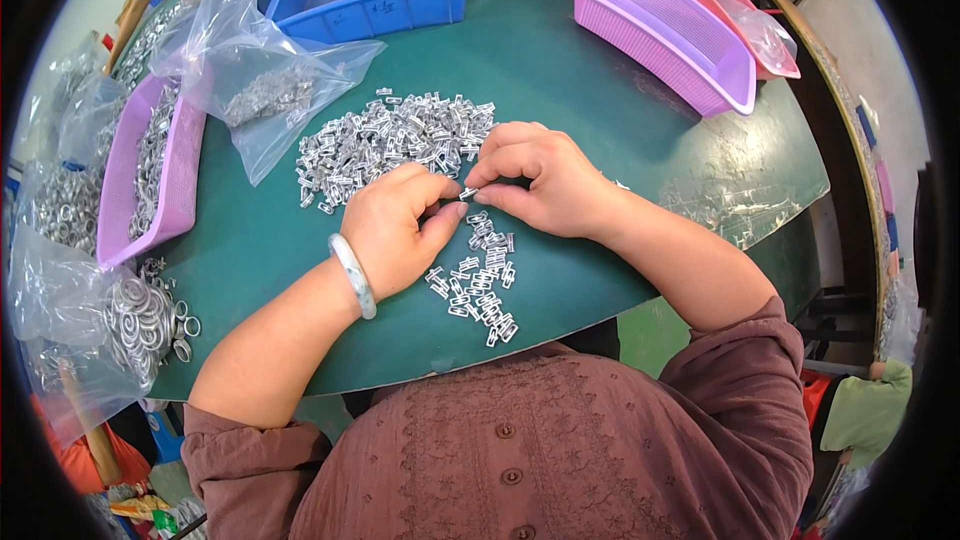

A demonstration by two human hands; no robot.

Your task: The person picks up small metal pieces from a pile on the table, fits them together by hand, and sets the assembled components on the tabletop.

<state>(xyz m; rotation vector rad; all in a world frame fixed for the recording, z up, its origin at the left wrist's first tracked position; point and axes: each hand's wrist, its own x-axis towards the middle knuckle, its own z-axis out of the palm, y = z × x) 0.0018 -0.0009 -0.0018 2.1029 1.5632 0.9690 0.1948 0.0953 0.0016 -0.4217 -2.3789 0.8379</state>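
Note:
A small silver metal buckle-like piece sits between the fingertips of both my hands, just in front of a large heap. My left hand, with a pale bangle at its wrist, pinches it from the left. From the right, my right hand closes thumb and fingers on the same piece. Behind my hands spreads the big heap of similar silver pieces. A smaller loose group of these pieces lies nearer to me, below the fingertips. The fine shape of the held piece is partly hidden by my fingers.
On the green table, a blue bin stands at the back. Two baskets, one purple and one red, sit at the back right. At left are a purple basket, a clear bag and metal rings.

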